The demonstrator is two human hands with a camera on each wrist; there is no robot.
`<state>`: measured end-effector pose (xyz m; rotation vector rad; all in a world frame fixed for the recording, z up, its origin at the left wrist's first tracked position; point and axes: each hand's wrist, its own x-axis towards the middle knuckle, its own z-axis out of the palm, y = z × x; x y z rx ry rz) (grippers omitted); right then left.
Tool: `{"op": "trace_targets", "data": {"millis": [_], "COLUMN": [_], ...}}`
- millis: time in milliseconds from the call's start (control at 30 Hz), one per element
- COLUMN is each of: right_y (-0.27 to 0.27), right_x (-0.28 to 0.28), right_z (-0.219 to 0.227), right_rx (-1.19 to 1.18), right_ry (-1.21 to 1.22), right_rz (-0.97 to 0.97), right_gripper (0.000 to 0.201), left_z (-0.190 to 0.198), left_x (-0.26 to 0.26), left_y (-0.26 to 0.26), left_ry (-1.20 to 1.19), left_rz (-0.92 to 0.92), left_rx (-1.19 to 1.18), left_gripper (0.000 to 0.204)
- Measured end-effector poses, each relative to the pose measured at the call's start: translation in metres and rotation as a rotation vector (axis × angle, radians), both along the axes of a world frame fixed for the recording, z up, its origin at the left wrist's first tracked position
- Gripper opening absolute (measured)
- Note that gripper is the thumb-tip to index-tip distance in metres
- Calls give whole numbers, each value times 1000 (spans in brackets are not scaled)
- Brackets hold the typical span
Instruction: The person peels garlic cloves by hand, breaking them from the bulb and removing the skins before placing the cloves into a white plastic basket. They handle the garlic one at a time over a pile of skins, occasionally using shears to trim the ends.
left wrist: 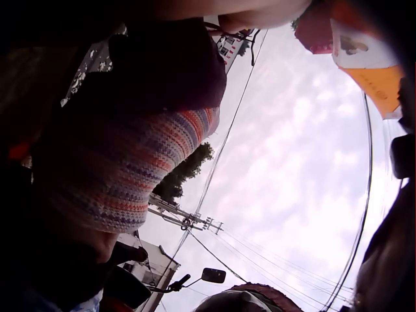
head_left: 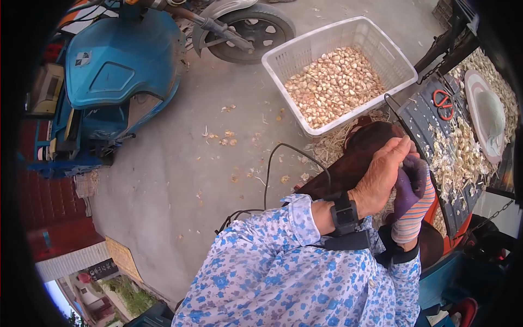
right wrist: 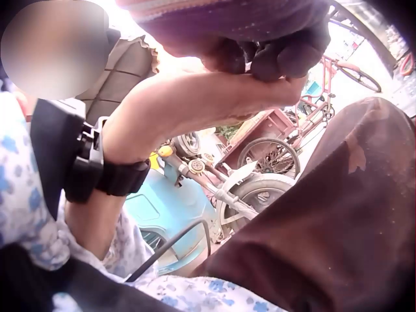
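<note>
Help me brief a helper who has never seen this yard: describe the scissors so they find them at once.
Start at the white plastic basket of garlic cloves on the concrete, then look right to the dark tray strewn with cloves and skins. The scissors lie near its far end; their red loop handles are the only bright red among the pale garlic.

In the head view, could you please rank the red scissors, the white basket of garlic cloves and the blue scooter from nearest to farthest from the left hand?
From the left hand:
1. Red scissors, up and to the right on the dark tray.
2. White basket of garlic cloves, above the hand on the concrete.
3. Blue scooter, far to the left.
</note>
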<state>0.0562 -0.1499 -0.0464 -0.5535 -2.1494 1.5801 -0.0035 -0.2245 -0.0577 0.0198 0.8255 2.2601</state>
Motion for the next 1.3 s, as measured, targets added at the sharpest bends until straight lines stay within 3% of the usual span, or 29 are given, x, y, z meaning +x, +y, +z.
{"op": "trace_targets", "data": {"millis": [167, 233, 267, 300, 333, 400, 500, 900, 967, 1033, 1100, 1133, 1200, 1233, 1300], "right_y": [2, 15, 16, 13, 17, 26, 29, 63, 78, 103, 135, 157, 211, 233, 280], "right_x": [-6, -6, -6, -7, -8, -6, 3, 25, 31, 42, 52, 60, 80, 88, 106], "right_z": [9, 19, 27, 34, 27, 19, 27, 9, 10, -9, -15, -17, -34, -39, -72], "right_rx": [13, 147, 91, -143, 65, 141, -314, -329, -310, -286, -399, -477, -357, -409, -207], "right_ry": [-1, -13, -84, -89, -49, 33, -25, -40, -34, 40, 102, 159, 91, 114, -57], "right_rz": [-14, 139, 161, 132, 116, 103, -36, -207, -220, -257, -398, -491, -676, -740, -839], "right_gripper": [10, 8, 12, 13, 10, 12, 16, 22, 23, 22, 20, 20, 20, 21, 26], "left_z": [-12, -2, 0, -6, -6, -6, -5, 4, 2, 7, 16, 10, -8, -7, -6], "left_x": [-2, -11, -13, -15, -16, -18, -19, -16, -39, -79, -116, -128, -141, -129, -101], "left_y": [-10, -20, -22, -24, -22, -17, -8, 19, 20, 17, 22, 23, 27, 46, 94], "left_ry": [52, -73, -81, -92, -160, -232, -300, -239, -198, -138, -89, -65, -8, 69, 265], "left_rz": [-41, -150, -158, -172, -155, -169, -201, -301, -281, -92, 237, 207, 153, 72, -169], "left_rx": [-149, -163, -168, -113, -43, 14, -19, -8, 72, 134, -123, -232, -461, -422, -399], "left_gripper": [43, 36, 33, 34, 36, 41, 44, 58, 55, 68, 77, 79, 85, 78, 71]}}
